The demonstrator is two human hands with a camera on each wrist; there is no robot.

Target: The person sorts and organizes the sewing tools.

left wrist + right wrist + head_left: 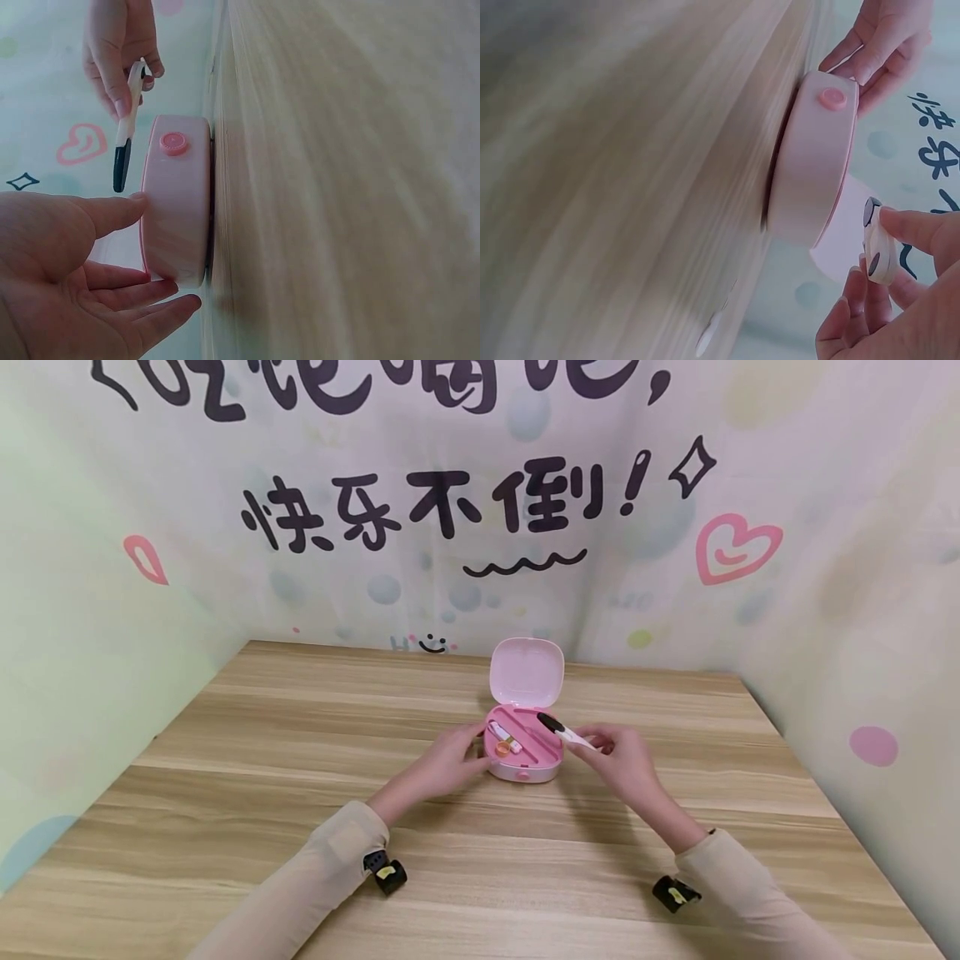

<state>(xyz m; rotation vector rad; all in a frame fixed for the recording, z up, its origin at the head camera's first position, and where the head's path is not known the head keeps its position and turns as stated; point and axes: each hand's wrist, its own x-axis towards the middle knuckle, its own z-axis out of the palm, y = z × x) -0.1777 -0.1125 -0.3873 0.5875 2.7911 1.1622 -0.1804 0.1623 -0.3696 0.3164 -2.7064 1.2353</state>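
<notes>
A small pink case [525, 772] stands on the table with its lid [527, 672] raised. At the case's left side is my left hand [446, 762], its thumb touching the front rim and its fairly straight fingers along the side [82, 277]. My right hand [618, 760] pinches a slim white-handled piece with a dark tip [553, 724], perhaps a toy brush, between thumb and fingers. It hangs tilted over the right part of the case, dark end toward the tray. Inside the tray lie a small white tube [500, 732] and an orange round piece [502, 748].
The wood-grain table [315, 710] spreads around the case. A printed cloth backdrop [375, 593] rises behind the table's far edge and along both sides. Black wrist cameras [388, 875] sit at both sleeve cuffs.
</notes>
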